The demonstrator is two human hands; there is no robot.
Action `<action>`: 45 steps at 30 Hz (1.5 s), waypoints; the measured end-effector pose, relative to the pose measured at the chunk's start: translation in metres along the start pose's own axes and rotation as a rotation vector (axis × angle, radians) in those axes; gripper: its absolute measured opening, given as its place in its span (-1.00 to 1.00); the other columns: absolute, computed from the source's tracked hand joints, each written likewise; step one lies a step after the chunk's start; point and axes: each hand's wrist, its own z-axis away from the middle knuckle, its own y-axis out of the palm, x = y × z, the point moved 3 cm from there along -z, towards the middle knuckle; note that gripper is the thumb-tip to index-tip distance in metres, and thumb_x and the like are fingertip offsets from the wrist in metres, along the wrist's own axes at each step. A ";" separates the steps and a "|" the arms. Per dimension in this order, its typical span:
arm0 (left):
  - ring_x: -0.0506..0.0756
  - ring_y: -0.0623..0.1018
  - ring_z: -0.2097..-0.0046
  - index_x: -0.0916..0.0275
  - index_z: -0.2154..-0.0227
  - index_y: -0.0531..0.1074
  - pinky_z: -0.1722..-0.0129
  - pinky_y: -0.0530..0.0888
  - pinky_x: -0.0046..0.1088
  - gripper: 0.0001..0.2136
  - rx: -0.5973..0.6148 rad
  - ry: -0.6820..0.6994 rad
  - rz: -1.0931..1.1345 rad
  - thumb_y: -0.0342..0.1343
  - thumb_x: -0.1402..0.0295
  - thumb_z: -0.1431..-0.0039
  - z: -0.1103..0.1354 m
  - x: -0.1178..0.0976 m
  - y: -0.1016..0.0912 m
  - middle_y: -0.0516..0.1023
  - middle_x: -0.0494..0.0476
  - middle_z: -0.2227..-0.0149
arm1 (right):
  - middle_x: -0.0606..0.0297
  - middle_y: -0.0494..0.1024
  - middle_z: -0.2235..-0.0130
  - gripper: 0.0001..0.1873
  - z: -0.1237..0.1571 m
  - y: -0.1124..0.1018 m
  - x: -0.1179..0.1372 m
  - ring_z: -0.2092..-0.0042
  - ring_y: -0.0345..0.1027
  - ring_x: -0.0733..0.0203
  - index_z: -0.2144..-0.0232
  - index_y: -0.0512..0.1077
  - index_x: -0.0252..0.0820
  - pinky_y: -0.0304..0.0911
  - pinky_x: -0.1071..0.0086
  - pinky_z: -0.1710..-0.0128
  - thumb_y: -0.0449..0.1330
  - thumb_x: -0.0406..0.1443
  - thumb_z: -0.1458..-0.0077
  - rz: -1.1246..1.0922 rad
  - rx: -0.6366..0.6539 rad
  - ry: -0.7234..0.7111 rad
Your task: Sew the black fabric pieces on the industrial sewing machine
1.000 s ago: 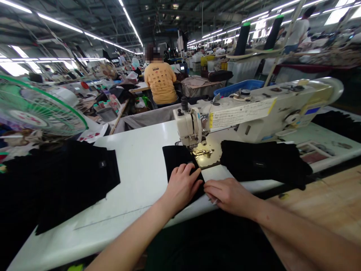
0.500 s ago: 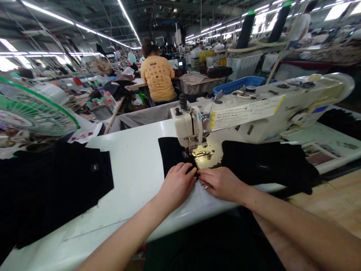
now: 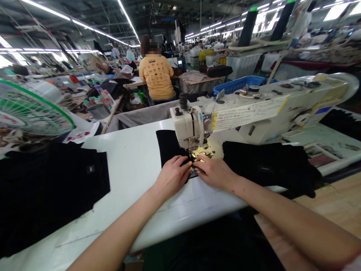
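Note:
A small black fabric piece [image 3: 167, 146] lies on the white table [image 3: 135, 165] under the head of a white sewing machine [image 3: 254, 109]. My left hand [image 3: 172, 176] lies flat on the piece's near end, fingers pointing at the presser foot [image 3: 200, 153]. My right hand [image 3: 214, 171] rests just right of it, fingertips pinched on the fabric edge beside the foot. Both hands touch each other at the needle area.
A stack of black fabric [image 3: 50, 188] covers the table's left side, and another black pile [image 3: 267, 162] lies right of the needle. A green-rimmed fan [image 3: 31, 109] stands at far left. A person in a yellow shirt [image 3: 157, 79] sits ahead, back turned. Blue crate [image 3: 239, 84] behind the machine.
Both hands slid forward with the black piece toward the presser foot. The piece now reaches farther under and behind the machine head.

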 end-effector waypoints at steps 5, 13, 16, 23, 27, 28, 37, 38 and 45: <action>0.20 0.50 -0.04 0.25 0.06 0.53 -0.07 0.49 -0.11 -0.74 0.003 -0.006 0.051 -0.02 0.35 -0.33 -0.010 0.015 0.001 0.53 0.28 -0.04 | 0.15 0.50 0.03 -0.74 -0.008 -0.002 0.002 0.24 0.45 0.17 0.07 0.49 -0.19 0.28 0.35 0.31 0.06 -0.29 -0.29 0.022 0.020 0.050; 0.21 0.47 -0.02 0.24 0.05 0.53 -0.04 0.47 -0.15 -0.73 0.008 -0.061 0.018 -0.01 0.31 -0.34 -0.016 0.023 0.004 0.53 0.23 -0.03 | 0.23 0.48 0.05 -0.80 0.027 -0.008 0.016 0.33 0.42 0.26 0.11 0.46 -0.18 0.21 0.40 0.38 0.09 -0.28 -0.28 0.014 -0.016 0.040; 0.20 0.47 -0.04 0.21 0.04 0.52 -0.07 0.45 -0.16 -0.72 -0.012 -0.068 0.030 -0.03 0.30 -0.35 -0.013 0.022 0.006 0.52 0.22 -0.05 | 0.25 0.48 0.08 -0.83 0.049 -0.002 0.028 0.38 0.39 0.29 0.13 0.45 -0.17 0.19 0.39 0.41 0.10 -0.31 -0.26 0.021 -0.006 0.019; 0.23 0.35 -0.25 0.23 -0.15 0.38 -0.25 0.26 -0.07 -0.60 0.007 -0.273 -0.042 -0.11 0.20 -0.37 -0.009 0.020 0.015 0.42 0.24 -0.21 | 0.27 0.50 0.13 -0.76 0.065 0.014 0.037 0.40 0.40 0.30 0.15 0.45 -0.16 0.16 0.40 0.45 0.17 -0.44 -0.10 0.052 -0.069 0.019; 0.30 0.13 -0.38 0.36 -0.30 0.15 -0.32 0.10 0.04 -0.37 0.083 -0.473 -0.116 -0.17 0.01 -0.35 -0.003 0.019 0.022 0.16 0.35 -0.36 | 0.25 0.50 0.10 -0.75 0.065 0.008 0.036 0.39 0.43 0.30 0.14 0.45 -0.16 0.21 0.41 0.44 0.15 -0.44 -0.12 0.055 -0.066 -0.034; 0.31 0.11 -0.39 0.38 -0.31 0.14 -0.32 0.09 0.03 -0.35 0.105 -0.487 -0.116 -0.19 -0.01 -0.34 0.001 0.016 0.022 0.13 0.36 -0.37 | 0.25 0.50 0.09 -0.76 0.068 0.005 0.035 0.39 0.44 0.30 0.14 0.45 -0.16 0.23 0.41 0.43 0.14 -0.44 -0.13 0.058 -0.054 -0.053; 0.26 0.47 -0.11 0.27 0.11 0.47 -0.11 0.35 -0.06 -0.61 -0.093 -0.760 0.057 -0.20 0.17 -0.39 0.055 0.033 -0.029 0.52 0.39 -0.03 | 0.20 0.53 0.13 -0.75 0.117 -0.010 0.016 0.41 0.47 0.25 0.16 0.44 -0.14 0.35 0.37 0.44 -0.04 -0.33 -0.30 0.041 -0.099 -0.082; 0.30 0.47 -0.10 0.32 0.12 0.45 -0.07 0.36 -0.01 -0.63 -0.121 -0.845 0.032 -0.20 0.21 -0.39 0.056 0.045 -0.034 0.51 0.46 0.00 | 0.19 0.53 0.13 -0.74 0.118 -0.008 0.017 0.41 0.48 0.24 0.15 0.44 -0.14 0.36 0.36 0.45 -0.05 -0.32 -0.31 0.044 -0.101 -0.086; 0.18 0.59 0.18 0.29 0.35 0.40 0.20 0.47 -0.34 -0.89 -0.178 -1.069 0.080 0.14 0.34 -0.20 0.050 0.080 -0.026 0.58 0.29 0.26 | 0.19 0.59 0.14 -0.69 0.116 0.001 0.029 0.43 0.54 0.20 0.14 0.47 -0.12 0.41 0.36 0.54 -0.08 -0.25 -0.34 0.043 -0.241 -0.221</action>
